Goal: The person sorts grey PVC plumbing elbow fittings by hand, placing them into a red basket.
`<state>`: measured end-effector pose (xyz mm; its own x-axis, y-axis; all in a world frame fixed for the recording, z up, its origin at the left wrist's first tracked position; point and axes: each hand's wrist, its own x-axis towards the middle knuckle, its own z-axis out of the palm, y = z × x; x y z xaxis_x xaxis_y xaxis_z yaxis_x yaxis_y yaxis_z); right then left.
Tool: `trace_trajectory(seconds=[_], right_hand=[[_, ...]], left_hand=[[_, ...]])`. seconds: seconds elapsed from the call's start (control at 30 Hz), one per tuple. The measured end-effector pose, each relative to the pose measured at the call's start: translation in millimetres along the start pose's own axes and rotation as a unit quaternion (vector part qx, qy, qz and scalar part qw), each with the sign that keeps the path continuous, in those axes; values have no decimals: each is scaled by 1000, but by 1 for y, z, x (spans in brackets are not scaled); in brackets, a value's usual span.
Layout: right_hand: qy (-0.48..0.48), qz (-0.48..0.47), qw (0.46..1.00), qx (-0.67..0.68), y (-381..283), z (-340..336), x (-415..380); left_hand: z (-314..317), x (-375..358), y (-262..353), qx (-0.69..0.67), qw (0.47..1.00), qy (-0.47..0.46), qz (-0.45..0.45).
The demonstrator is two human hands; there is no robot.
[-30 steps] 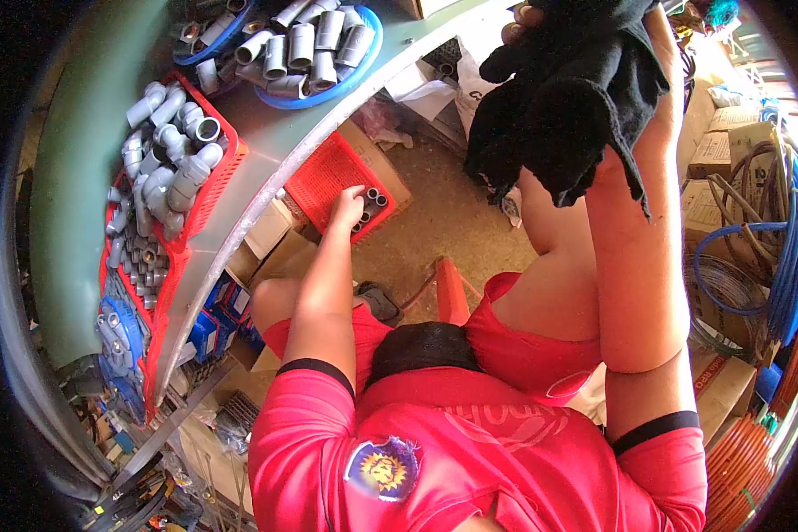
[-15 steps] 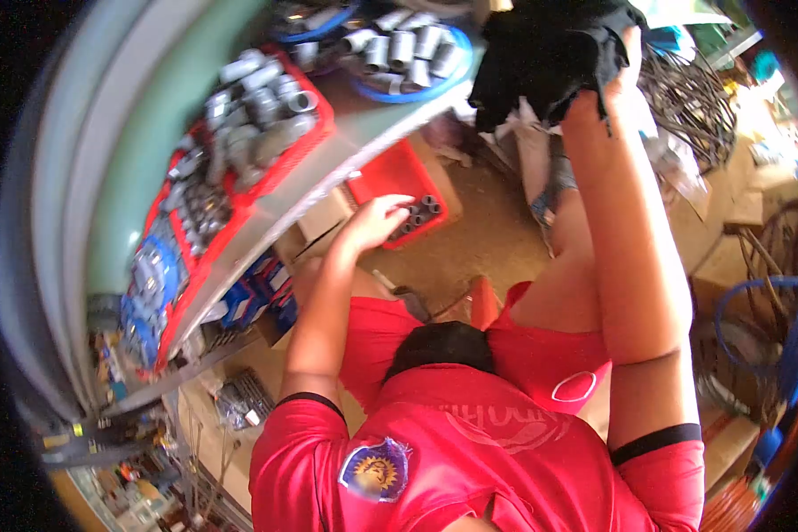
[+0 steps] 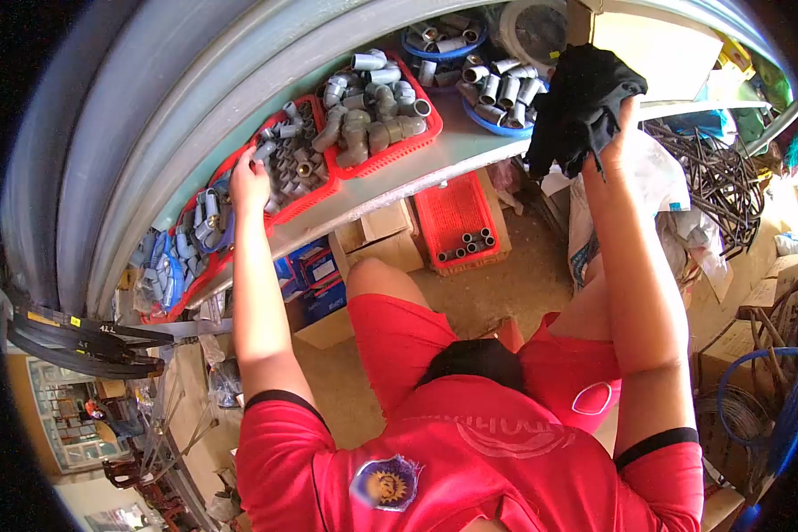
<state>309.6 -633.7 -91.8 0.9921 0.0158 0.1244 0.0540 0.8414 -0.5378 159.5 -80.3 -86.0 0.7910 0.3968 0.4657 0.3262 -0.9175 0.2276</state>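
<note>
My left hand (image 3: 250,184) is at the near-left edge of a red basket (image 3: 307,199) of small grey pipe fittings. Between its thumb and fingers is a short grey pipe fitting (image 3: 264,152). My right hand (image 3: 623,142) is raised on the right and grips a bunched black cloth (image 3: 581,111) that hangs down in folds. A second red basket (image 3: 387,148) beside it is heaped with larger grey elbow fittings. Below the shelf, a red basket (image 3: 452,210) holds several short dark grey pipe pieces at one end.
The shelf edge (image 3: 399,188) runs across in front of me. Blue basins (image 3: 496,124) of grey fittings stand farther along it. Long grey pipes (image 3: 89,177) curve along the left. Cardboard boxes (image 3: 383,238) sit under the shelf; black coils (image 3: 714,182) lie at right.
My left hand has moved from the lower red basket up and left to the basket of small fittings on the shelf. My right hand still grips the black cloth. The view has shifted.
</note>
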Motion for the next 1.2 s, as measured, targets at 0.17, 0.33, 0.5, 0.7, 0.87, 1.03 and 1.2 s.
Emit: trace_trajectory(seconds=[0.17,0.33,0.5,0.7,0.87,1.03,1.2], right_hand=[[-59,36,996,57,10,5,-3],[-114,66,988,82,12,16,-10],[-182,108,969,129,17,5,0],[-186,181,963,76,34,43,-30],[-303,12,926,-225,57,97,-93],[-373,-243,753,-484,39,102,-116],[-322,-212,783,-488,15,100,-121]], left_hand=[[35,37,-28,161,984,-69,-11],[33,44,-21,140,987,-77,-11],[-18,18,24,-66,997,-7,-30],[-60,-59,95,-741,640,-84,-187],[-72,-131,209,-811,499,-236,-194],[-62,-166,272,-828,438,-256,-240],[-60,-176,290,-783,558,-257,-101]])
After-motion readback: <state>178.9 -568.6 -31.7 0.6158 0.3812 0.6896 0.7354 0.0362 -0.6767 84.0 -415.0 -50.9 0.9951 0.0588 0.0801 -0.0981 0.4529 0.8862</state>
